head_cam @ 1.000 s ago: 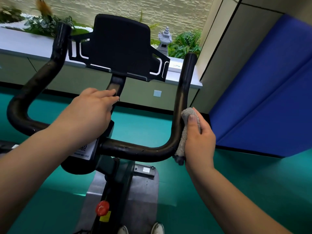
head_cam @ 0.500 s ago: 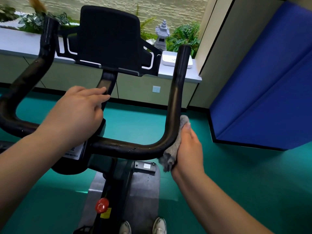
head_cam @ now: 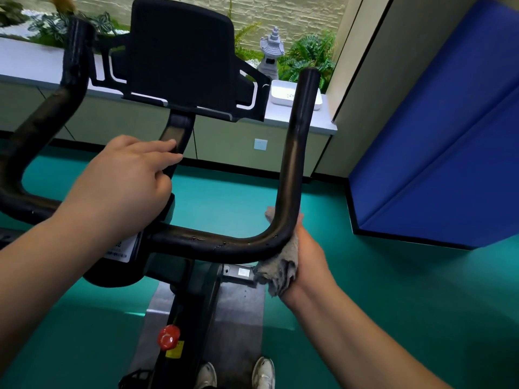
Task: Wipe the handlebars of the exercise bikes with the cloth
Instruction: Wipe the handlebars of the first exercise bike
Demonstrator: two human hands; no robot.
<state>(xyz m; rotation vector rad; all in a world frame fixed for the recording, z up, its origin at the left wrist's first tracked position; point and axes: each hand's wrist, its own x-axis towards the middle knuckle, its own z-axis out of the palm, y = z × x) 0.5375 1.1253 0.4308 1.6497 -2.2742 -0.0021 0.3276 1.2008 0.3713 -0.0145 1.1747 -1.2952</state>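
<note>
Head view showed the right hand [head_cam: 307, 256] wrapped around the grey cloth [head_cam: 280, 266], pressing it against the outer side of the lower bend of the right handlebar [head_cam: 295, 169], where the upright horn turned into the crossbar. A corner of the cloth peeked out on the far side of the tube, so it appeared to curl around the bar there. The left hand [head_cam: 126, 178] lay closed over the centre of the bars near the stem of the black console holder [head_cam: 182, 54], fingers resting on the stem, apparently steadying the bike.

Judging from the cloth's place, the wipe was at the bend of the right bar. Whether the horn above it was already clean could not be told. The crossbar and the left handlebar [head_cam: 64, 91] probably remained, and only 1 bike was in view; any others lay outside it.
</note>
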